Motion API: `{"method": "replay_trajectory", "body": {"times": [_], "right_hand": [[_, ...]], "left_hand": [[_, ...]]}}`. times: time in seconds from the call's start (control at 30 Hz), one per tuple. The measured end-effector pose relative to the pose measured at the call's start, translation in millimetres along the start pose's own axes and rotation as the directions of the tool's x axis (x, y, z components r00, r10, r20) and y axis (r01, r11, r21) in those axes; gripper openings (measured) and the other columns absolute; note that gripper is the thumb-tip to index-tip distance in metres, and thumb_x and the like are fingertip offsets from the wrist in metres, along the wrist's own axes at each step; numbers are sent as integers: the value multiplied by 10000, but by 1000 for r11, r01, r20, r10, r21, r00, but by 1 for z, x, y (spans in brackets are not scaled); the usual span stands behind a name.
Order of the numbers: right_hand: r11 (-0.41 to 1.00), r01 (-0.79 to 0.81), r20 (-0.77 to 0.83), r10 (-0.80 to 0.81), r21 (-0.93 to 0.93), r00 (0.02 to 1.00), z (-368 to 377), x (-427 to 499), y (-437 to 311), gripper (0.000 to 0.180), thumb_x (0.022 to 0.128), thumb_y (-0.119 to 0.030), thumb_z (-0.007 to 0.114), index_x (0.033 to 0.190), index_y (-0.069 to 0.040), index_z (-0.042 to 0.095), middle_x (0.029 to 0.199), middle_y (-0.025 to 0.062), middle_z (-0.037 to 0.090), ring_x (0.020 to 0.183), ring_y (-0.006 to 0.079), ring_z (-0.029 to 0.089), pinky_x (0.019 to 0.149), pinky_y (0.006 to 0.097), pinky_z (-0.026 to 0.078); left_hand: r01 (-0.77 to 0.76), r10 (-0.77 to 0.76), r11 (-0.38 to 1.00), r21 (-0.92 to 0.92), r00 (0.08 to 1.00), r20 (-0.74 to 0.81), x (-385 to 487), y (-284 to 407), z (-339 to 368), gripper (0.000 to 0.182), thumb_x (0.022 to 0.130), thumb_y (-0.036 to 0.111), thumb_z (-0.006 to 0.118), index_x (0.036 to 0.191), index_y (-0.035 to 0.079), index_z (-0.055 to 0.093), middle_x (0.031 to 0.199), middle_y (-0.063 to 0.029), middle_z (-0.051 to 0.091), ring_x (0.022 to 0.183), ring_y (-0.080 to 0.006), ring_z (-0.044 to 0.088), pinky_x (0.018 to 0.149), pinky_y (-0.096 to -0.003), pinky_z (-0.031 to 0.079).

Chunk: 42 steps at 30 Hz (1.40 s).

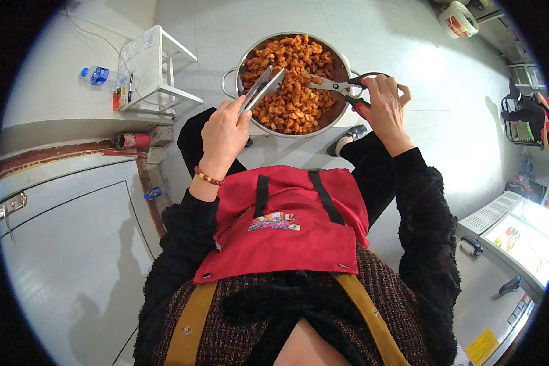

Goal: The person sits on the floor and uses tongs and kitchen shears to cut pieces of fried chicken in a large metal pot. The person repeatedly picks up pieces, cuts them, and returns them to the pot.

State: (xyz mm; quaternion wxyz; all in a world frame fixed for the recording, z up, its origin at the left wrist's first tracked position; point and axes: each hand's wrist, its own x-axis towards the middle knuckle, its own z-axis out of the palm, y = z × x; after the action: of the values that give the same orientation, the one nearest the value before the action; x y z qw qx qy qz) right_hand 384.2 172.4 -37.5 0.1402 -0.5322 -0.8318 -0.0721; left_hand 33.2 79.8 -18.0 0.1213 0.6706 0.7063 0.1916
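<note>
A wide two-handled metal pot [252, 54] stands in front of my knees, heaped with small orange-brown fried pieces [293, 110], perhaps meat. My left hand [225, 132] grips metal tongs [264, 89] whose jaws reach over the left half of the heap. Kitchen scissors [331, 85] with black and red handles are in my right hand [386, 107]. Their blades are spread apart and point left into the pieces near the tongs. The tips are partly hidden among the food. A beaded bracelet [209, 176] circles my left wrist.
Left of the pot stands a white stool [154, 64], with a plastic water bottle [101, 77] beyond it. A white door [73, 228] is at lower left. At right are a metal refrigerated counter [489, 270] and a black basket [521, 121]. A white bucket [458, 20] sits at upper right.
</note>
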Motion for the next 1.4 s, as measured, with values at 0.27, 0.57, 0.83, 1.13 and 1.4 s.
{"method": "replay_trajectory", "body": {"times": [0.27,0.57,0.83,1.13,1.4], "right_hand": [[963,180,7,-183,-202,983,-37,7,-17,666,683,-250,923,1270,-230,608,1202,-48,593,1221,146,542,1096,448,261],[949,122,74,-105,-292,992,-79,-6,10,497,730,-241,877,1161,-221,630,1146,-33,581,1195,142,547,1097,437,265],[998,33,208,-23,-45,978,-50,9,-21,578,759,-319,888,1251,-146,639,1208,31,634,1221,231,538,1076,516,269],[998,56,223,-54,-2,973,-65,-3,-20,552,705,-247,897,1205,-156,681,1140,21,659,1194,226,572,1063,491,303],[983,118,216,-85,-143,973,-50,15,-45,541,739,-258,889,1220,-153,666,1144,25,636,1208,206,567,1055,462,322]], "left_hand": [[57,-54,997,47,997,-61,-21,-16,-16,366,977,250,677,1311,100,689,1068,-131,716,916,-391,714,763,-486,585],[4,-3,1000,11,994,-107,-19,-29,-16,382,975,263,678,1318,94,679,1014,-137,698,884,-385,709,748,-490,572],[8,-7,1000,3,995,-99,-12,-16,-20,385,975,268,683,1327,113,676,1030,-129,694,891,-371,715,740,-483,574],[52,-53,998,-18,996,-70,-21,-26,-26,395,979,290,676,1330,111,680,1061,-120,703,905,-360,713,763,-466,579],[45,-46,999,-21,995,-83,-31,-27,-30,399,979,301,679,1327,108,682,1045,-130,696,920,-374,704,768,-466,574]]}}
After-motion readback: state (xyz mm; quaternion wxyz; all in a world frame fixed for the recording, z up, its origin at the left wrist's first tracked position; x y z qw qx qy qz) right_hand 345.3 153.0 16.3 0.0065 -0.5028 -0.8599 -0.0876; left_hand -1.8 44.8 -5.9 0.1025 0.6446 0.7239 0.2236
